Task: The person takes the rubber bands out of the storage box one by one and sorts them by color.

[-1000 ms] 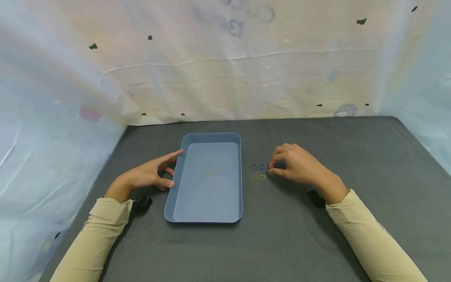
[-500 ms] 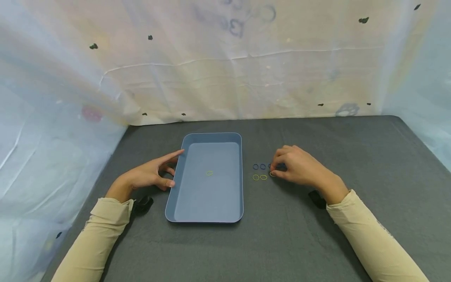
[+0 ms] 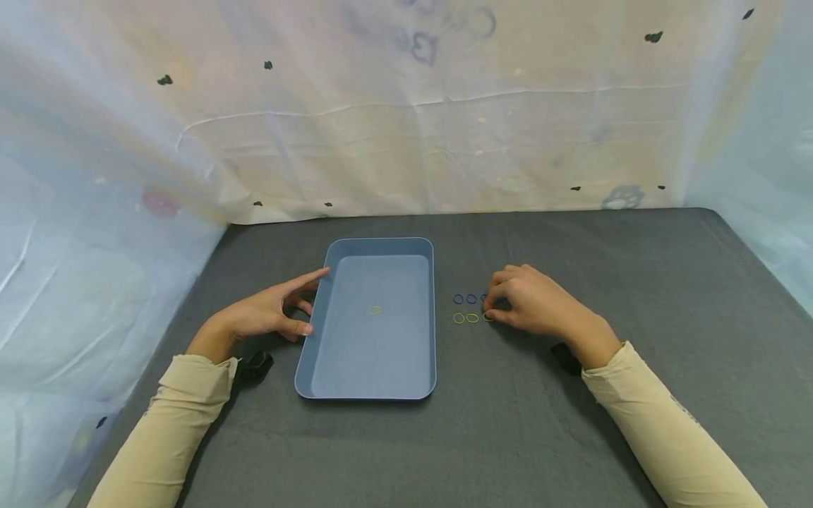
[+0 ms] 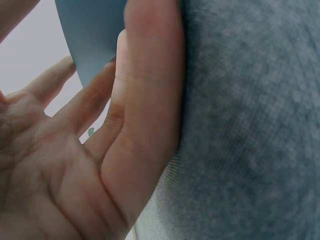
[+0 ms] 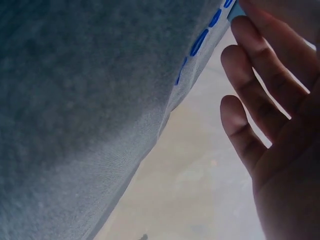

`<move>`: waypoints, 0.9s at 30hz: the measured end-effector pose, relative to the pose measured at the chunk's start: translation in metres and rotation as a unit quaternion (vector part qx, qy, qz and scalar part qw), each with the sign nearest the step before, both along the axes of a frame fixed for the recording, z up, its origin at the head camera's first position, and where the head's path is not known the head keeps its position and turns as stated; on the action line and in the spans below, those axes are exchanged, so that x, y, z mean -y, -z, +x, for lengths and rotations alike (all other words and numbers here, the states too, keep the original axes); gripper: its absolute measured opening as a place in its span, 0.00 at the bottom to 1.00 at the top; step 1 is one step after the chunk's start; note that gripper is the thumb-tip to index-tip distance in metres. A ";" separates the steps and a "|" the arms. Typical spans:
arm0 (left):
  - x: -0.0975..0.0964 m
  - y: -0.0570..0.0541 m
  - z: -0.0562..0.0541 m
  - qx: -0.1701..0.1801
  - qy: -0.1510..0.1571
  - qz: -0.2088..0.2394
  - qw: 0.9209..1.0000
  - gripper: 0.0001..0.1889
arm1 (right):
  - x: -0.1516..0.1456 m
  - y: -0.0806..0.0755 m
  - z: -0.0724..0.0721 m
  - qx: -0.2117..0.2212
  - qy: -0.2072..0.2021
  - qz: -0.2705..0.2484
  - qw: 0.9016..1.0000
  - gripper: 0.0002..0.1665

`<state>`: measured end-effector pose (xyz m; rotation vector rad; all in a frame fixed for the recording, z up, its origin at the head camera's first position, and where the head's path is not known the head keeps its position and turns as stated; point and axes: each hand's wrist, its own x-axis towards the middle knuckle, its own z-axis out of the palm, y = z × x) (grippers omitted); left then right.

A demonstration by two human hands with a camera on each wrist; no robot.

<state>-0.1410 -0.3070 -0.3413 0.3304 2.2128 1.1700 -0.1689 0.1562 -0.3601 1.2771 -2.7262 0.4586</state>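
My left hand rests against the left side of a blue-grey tray, index fingertip and thumb touching its rim, fingers spread. One yellow rubber band lies in the tray. To the right of the tray, my right hand pinches a yellow rubber band at the table surface, partly hidden by the fingertips. Two more yellow bands lie in line with it. Just beyond runs a row of blue rubber bands; several show in the right wrist view, while the hand hides some in the head view.
A grey cloth-covered table carries everything. A pale sheet hangs along its far edge, with bluish sheeting at the left and right sides.
The right hand has shifted slightly toward the body, bringing its yellow band down level with the other two. The left hand and the tray stay as they were.
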 end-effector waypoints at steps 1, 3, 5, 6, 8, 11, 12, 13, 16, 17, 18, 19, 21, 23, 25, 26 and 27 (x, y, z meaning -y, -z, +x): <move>0.000 0.000 0.000 -0.001 0.001 0.000 1.000 0.56 | 0.000 0.000 0.000 0.001 -0.001 0.001 1.000 0.03; 0.000 0.000 0.000 -0.003 0.002 -0.001 1.000 0.56 | -0.001 0.000 -0.001 0.006 0.000 0.003 1.000 0.03; -0.001 0.000 -0.001 -0.003 0.003 -0.002 1.000 0.56 | -0.003 -0.001 -0.001 0.012 0.001 0.005 1.000 0.03; -0.001 0.000 -0.001 -0.003 0.003 -0.002 1.000 0.56 | -0.003 -0.001 -0.002 0.016 0.001 0.005 1.000 0.04; -0.001 0.000 -0.001 -0.003 0.004 -0.002 1.000 0.56 | -0.004 -0.002 -0.002 0.022 -0.001 0.006 1.000 0.06; -0.001 0.000 -0.001 -0.001 0.001 -0.002 1.000 0.56 | -0.005 -0.003 -0.002 0.028 -0.002 0.010 1.000 0.08; -0.001 -0.001 -0.001 -0.001 0.000 -0.002 1.000 0.57 | -0.005 -0.003 -0.003 0.029 -0.001 0.012 0.999 0.09; -0.001 -0.001 -0.001 -0.001 0.000 -0.001 1.000 0.57 | -0.005 -0.003 -0.003 0.031 0.000 0.015 0.999 0.09; -0.001 -0.001 -0.001 0.001 -0.003 0.002 1.000 0.57 | -0.004 -0.003 -0.002 0.033 0.004 0.026 0.999 0.09; -0.001 -0.001 -0.001 0.001 -0.003 0.003 1.000 0.57 | -0.004 -0.003 -0.002 0.034 0.005 0.029 0.999 0.09; -0.002 -0.001 -0.001 0.001 -0.003 0.005 1.000 0.57 | -0.004 -0.003 -0.002 0.035 0.006 0.032 0.999 0.09; -0.001 -0.001 -0.001 0.001 -0.002 0.006 1.000 0.57 | -0.003 -0.003 -0.001 0.037 0.008 0.034 0.999 0.09; -0.002 0.000 0.000 0.001 -0.003 0.006 1.000 0.57 | -0.003 -0.003 -0.001 0.042 0.011 0.038 0.998 0.09; -0.001 0.000 0.000 -0.001 -0.002 0.007 1.000 0.57 | -0.003 -0.004 0.000 0.048 0.014 0.042 0.998 0.09; -0.001 0.000 0.000 -0.004 -0.001 0.005 1.000 0.56 | -0.003 -0.005 0.001 0.054 0.017 0.046 0.997 0.09; 0.000 0.000 0.001 -0.005 0.000 0.005 1.000 0.56 | -0.003 -0.005 0.001 0.056 0.018 0.046 0.997 0.10; 0.000 0.001 0.001 -0.006 0.001 0.005 1.000 0.56 | -0.004 -0.005 0.002 0.056 0.019 0.046 0.997 0.10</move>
